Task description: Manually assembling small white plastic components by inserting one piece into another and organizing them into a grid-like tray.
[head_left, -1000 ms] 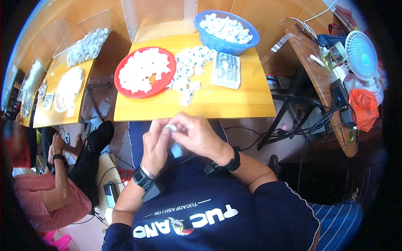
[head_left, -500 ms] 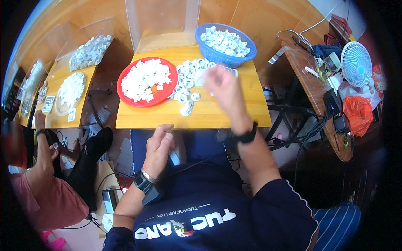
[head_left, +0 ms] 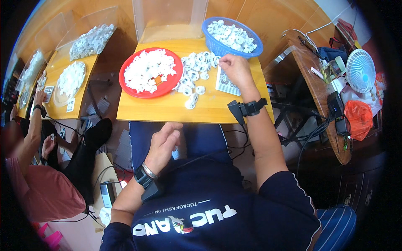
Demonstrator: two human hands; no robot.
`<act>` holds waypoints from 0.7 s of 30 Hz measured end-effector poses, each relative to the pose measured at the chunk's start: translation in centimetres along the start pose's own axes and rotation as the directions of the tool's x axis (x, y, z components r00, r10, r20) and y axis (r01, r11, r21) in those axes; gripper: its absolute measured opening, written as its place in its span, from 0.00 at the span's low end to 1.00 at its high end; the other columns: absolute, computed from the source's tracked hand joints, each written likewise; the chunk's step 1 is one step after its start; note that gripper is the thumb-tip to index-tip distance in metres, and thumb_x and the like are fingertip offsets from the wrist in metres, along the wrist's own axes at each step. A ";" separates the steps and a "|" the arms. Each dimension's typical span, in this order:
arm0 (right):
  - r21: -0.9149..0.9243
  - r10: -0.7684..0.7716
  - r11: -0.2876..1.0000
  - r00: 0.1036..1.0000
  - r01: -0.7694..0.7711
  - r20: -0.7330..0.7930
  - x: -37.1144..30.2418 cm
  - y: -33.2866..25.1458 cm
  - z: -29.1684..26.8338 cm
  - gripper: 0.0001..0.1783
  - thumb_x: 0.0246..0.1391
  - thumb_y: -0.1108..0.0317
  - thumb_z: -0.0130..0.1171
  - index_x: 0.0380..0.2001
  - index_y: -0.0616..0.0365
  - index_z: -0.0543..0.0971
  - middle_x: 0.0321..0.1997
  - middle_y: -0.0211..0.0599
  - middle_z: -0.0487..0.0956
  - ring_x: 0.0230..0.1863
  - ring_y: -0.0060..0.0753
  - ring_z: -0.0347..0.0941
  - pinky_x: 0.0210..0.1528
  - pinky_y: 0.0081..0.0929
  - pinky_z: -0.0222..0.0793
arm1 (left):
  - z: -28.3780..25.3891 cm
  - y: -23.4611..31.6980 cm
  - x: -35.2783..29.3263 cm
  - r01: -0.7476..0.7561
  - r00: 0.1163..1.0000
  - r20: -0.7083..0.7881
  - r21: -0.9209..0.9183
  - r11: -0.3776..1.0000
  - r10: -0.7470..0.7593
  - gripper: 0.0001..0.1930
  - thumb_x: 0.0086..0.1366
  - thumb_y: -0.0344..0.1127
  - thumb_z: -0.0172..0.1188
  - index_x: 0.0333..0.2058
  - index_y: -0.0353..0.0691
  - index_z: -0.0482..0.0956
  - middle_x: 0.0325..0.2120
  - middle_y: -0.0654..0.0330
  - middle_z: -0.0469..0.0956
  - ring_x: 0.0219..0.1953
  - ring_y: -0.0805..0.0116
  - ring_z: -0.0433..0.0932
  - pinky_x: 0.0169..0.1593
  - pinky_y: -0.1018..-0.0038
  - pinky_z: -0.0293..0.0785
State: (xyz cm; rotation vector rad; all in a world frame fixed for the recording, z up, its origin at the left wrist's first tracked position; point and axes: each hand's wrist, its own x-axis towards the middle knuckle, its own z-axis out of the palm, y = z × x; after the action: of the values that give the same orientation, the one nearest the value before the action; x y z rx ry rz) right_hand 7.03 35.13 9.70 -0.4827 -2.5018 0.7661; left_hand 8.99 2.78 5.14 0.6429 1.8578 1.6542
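Observation:
My right hand [head_left: 236, 71] is over the table, thumb and fingertips pinched together above the far end of a stack of small printed sheets [head_left: 228, 88]. Whatever it may pinch is too small to make out. My left hand [head_left: 164, 144] is held in front of my body, just off the table's near edge. Its fingers are curled with the thumb against them, and anything inside is hidden. Between the red plate and the sheets lies a spread of small round white pieces with dark centres [head_left: 194, 75]. Small white pieces [head_left: 148, 69] are heaped on the red plate [head_left: 124, 85].
A blue basket [head_left: 234, 47] full of round white pieces stands at the back right of the yellow table [head_left: 142, 111]. At the left, a person [head_left: 46, 184] sits by another table. A brown side table [head_left: 307, 79] at the right bears a fan [head_left: 360, 71] and an orange bag [head_left: 358, 119].
My right hand has moved slightly right and nearer the sheet stack, uncovering it. My left hand has barely moved. The person at the left has raised a hand to their table.

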 end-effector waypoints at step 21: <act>0.616 -0.002 0.744 0.920 -0.260 0.391 -2.2 -2.2 3.0 0.12 0.56 0.65 0.59 0.38 0.63 0.78 0.34 0.38 0.81 0.35 0.31 0.78 0.38 0.29 0.74 | -0.5 0.5 0.6 -0.098 0.992 -0.075 0.001 0.995 0.097 0.16 0.67 0.38 0.48 0.49 0.36 0.72 0.27 0.65 0.73 0.26 0.80 0.69 0.30 0.83 0.64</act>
State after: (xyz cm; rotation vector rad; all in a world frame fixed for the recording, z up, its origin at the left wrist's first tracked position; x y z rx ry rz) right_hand 6.79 31.09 8.10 -0.2669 -2.2885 1.8618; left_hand 8.24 2.87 5.66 0.6893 1.9037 1.7648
